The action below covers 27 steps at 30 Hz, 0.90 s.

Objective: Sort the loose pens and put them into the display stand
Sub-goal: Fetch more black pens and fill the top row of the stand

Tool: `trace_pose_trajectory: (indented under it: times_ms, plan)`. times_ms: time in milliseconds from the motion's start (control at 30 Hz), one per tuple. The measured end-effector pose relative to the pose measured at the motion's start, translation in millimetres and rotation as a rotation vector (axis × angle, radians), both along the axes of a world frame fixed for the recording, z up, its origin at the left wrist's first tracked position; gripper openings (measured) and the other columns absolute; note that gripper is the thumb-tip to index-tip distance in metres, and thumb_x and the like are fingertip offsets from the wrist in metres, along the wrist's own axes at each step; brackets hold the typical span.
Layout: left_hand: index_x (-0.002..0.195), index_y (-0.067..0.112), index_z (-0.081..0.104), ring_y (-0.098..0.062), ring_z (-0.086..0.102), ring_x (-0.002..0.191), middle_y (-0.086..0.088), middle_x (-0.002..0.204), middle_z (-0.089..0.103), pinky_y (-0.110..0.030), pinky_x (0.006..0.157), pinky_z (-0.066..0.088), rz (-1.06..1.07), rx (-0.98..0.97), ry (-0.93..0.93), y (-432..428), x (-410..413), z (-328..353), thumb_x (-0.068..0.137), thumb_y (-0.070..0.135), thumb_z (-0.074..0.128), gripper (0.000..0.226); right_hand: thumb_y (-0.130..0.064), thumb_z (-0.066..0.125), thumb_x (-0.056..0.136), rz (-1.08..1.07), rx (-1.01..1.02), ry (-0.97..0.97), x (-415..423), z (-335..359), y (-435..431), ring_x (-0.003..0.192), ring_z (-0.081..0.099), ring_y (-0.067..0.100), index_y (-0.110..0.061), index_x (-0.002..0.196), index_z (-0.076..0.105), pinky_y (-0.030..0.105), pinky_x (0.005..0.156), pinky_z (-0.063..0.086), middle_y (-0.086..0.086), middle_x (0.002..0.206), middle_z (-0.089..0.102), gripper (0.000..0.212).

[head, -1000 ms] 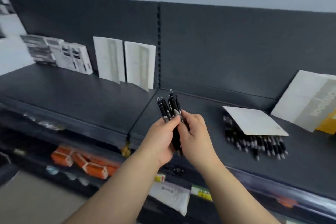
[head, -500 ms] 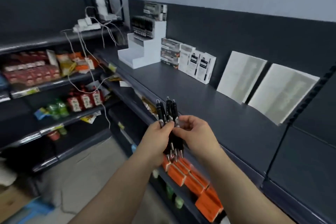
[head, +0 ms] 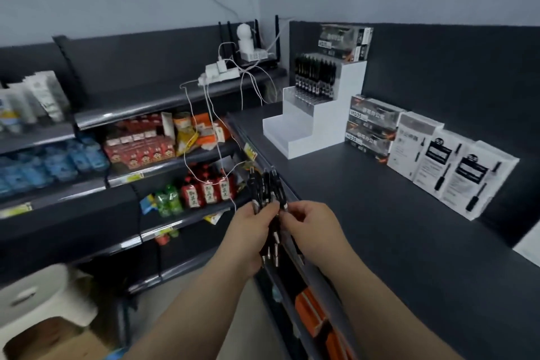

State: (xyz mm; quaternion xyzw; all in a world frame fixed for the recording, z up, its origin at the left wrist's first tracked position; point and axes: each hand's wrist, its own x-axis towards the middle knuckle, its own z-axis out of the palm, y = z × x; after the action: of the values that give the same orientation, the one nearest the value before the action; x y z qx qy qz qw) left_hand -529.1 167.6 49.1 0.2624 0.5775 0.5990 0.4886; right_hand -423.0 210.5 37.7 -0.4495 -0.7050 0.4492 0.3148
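Observation:
A bundle of several black pens [head: 266, 187] stands upright between both hands, caps up and metal tips pointing down. My left hand [head: 245, 238] grips the bundle from the left. From the right, my right hand [head: 310, 230] pinches it with thumb and fingertips. The hands are over the front edge of the dark shelf [head: 388, 231]. The white stepped display stand [head: 315, 114] sits at the far end of that shelf, with a row of black pens [head: 315, 74] on an upper step and its lower steps bare.
Boxed pen packs [head: 372, 127] and white carded packs [head: 455, 166] lean against the back panel right of the stand. White cables [head: 210, 114] hang from a power strip at the corner. Shelves of snacks and bottles [head: 204, 193] fill the left. A white stool [head: 43, 301] stands on the floor.
My view has swung left along the shelf, bringing the display stand closer and more central. Both hands keep hold of the pen bundle at about the same spot in view.

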Motion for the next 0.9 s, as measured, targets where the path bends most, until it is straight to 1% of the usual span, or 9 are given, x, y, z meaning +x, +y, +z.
trace_pose_trajectory:
  times_ms: [67, 167, 267, 300, 400, 500, 600, 767, 900]
  plan:
    - [0.098, 0.001, 0.062, -0.014, 0.063, 0.054, -0.007, 0.069, 0.068, -0.025, 0.049, 0.047, -0.001, 0.01, -0.002, 20, -11, 2, 0.094, 0.015, 0.054, 0.017, -0.024, 0.054, 0.091, 0.013, 0.031, -0.018, -11, 2, 23, 0.07, 0.066, 0.022, -0.017, 0.086, 0.072, 0.032, 0.061, 0.052, 0.006, 0.074, 0.071, 0.02]
    - [0.096, 0.001, 0.062, -0.014, 0.065, 0.059, -0.009, 0.075, 0.07, -0.028, 0.051, 0.047, -0.013, 0.035, -0.027, 48, -31, 4, 0.095, 0.016, 0.053, 0.017, -0.025, 0.055, 0.092, 0.015, 0.018, 0.031, -27, 1, 53, 0.072, 0.068, 0.013, -0.02, 0.094, 0.07, 0.029, 0.066, 0.053, 0.002, 0.078, 0.072, 0.016]
    - [0.096, 0.004, 0.061, -0.013, 0.064, 0.058, -0.009, 0.077, 0.068, -0.027, 0.05, 0.047, -0.006, 0.047, -0.08, 84, -56, 3, 0.094, 0.016, 0.054, 0.014, -0.019, 0.058, 0.09, -0.05, -0.003, 0.115, -45, 2, 89, 0.072, 0.067, -0.002, -0.029, 0.091, 0.065, 0.012, 0.065, 0.05, -0.007, 0.077, 0.071, 0.012]
    - [0.094, 0.004, 0.06, -0.013, 0.062, 0.056, -0.008, 0.075, 0.067, -0.027, 0.05, 0.046, -0.009, 0.056, -0.105, 97, -64, 3, 0.094, 0.015, 0.054, 0.013, -0.019, 0.059, 0.089, -0.083, -0.002, 0.118, -50, 3, 102, 0.073, 0.066, -0.003, -0.029, 0.09, 0.065, 0.011, 0.066, 0.049, -0.01, 0.078, 0.071, 0.012]
    - [0.093, 0.005, 0.057, -0.015, 0.057, 0.055, -0.007, 0.076, 0.064, -0.024, 0.047, 0.047, -0.043, 0.079, -0.154, 138, -93, 4, 0.094, 0.013, 0.053, 0.009, -0.022, 0.062, 0.087, -0.217, 0.021, 0.105, -65, 8, 140, 0.076, 0.067, 0.008, -0.019, 0.096, 0.068, 0.026, 0.072, 0.052, -0.006, 0.081, 0.071, 0.011]
    - [0.096, 0.006, 0.057, -0.013, 0.057, 0.055, -0.006, 0.079, 0.065, -0.024, 0.048, 0.048, -0.135, 0.085, -0.151, 182, -122, 3, 0.094, 0.015, 0.055, 0.009, -0.023, 0.062, 0.088, -0.379, 0.061, 0.114, -79, 17, 175, 0.065, 0.059, 0.009, -0.021, 0.09, 0.067, 0.021, 0.061, 0.045, -0.007, 0.073, 0.065, 0.006]
    - [0.095, 0.008, 0.059, -0.013, 0.055, 0.055, -0.005, 0.079, 0.066, -0.024, 0.049, 0.048, -0.245, 0.079, -0.146, 223, -150, 6, 0.094, 0.016, 0.055, 0.008, -0.022, 0.061, 0.089, -0.515, 0.09, 0.158, -92, 31, 205, 0.064, 0.059, 0.011, -0.018, 0.089, 0.067, 0.022, 0.059, 0.049, -0.003, 0.075, 0.065, 0.007]
    - [0.097, 0.007, 0.058, -0.012, 0.055, 0.053, -0.004, 0.078, 0.066, -0.024, 0.047, 0.046, -0.393, 0.116, -0.164, 279, -182, 14, 0.093, 0.015, 0.056, 0.009, -0.019, 0.062, 0.088, -0.707, 0.181, 0.152, -108, 54, 239, 0.07, 0.064, 0.018, -0.016, 0.087, 0.068, 0.033, 0.073, 0.052, 0.005, 0.081, 0.07, 0.007]
    - [0.097, 0.008, 0.058, -0.012, 0.054, 0.056, -0.004, 0.08, 0.065, -0.023, 0.048, 0.046, -0.481, 0.107, -0.213, 301, -188, 12, 0.092, 0.016, 0.057, 0.009, -0.023, 0.063, 0.088, -0.834, 0.228, 0.135, -107, 59, 257, 0.068, 0.06, 0.01, -0.012, 0.098, 0.069, 0.022, 0.063, 0.047, 0.003, 0.085, 0.072, 0.016]
